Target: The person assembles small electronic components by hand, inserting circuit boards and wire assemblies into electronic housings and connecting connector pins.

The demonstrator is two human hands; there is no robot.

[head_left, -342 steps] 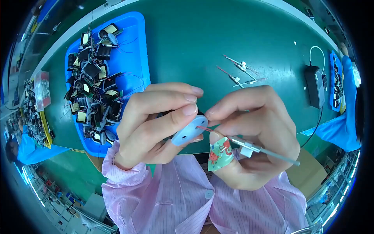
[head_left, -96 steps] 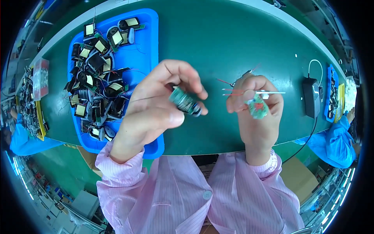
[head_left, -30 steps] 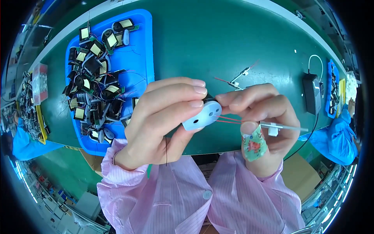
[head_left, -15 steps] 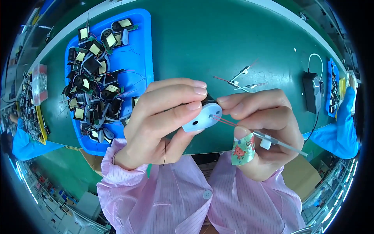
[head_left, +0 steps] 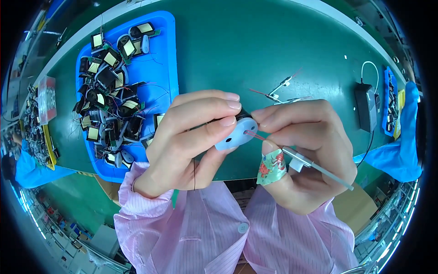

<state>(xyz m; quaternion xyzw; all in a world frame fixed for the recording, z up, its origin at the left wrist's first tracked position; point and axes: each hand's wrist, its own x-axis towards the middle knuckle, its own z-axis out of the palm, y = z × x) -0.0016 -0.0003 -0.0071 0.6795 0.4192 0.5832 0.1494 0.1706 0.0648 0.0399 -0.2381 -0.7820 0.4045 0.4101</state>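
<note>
My left hand [head_left: 194,137] is closed around a small black device with a pale, oval end cap [head_left: 237,137]. Dark holes show in the cap, and a pair of thin red wires [head_left: 254,135] runs into one of them. Pinched in my right hand [head_left: 310,150] are those wires and a slim rod-like part [head_left: 315,167] with a white block and a translucent tube at its end. My right fingertips touch the device's edge. Green patterned tape [head_left: 272,168] wraps my right thumb. A dark thin wire hangs below my left hand. The device's back is hidden by my fingers.
A blue tray [head_left: 171,59] at left holds many similar black devices with pale yellow pads. Several rod parts with red wires [head_left: 285,83] lie beyond my right hand. A black power adapter [head_left: 365,107] stands at right. Blue sleeves [head_left: 397,155] of other people show at both sides.
My right hand and the rod part have shifted slightly left, toward the cap. Less of the red wires shows between the cap and my right thumb.
</note>
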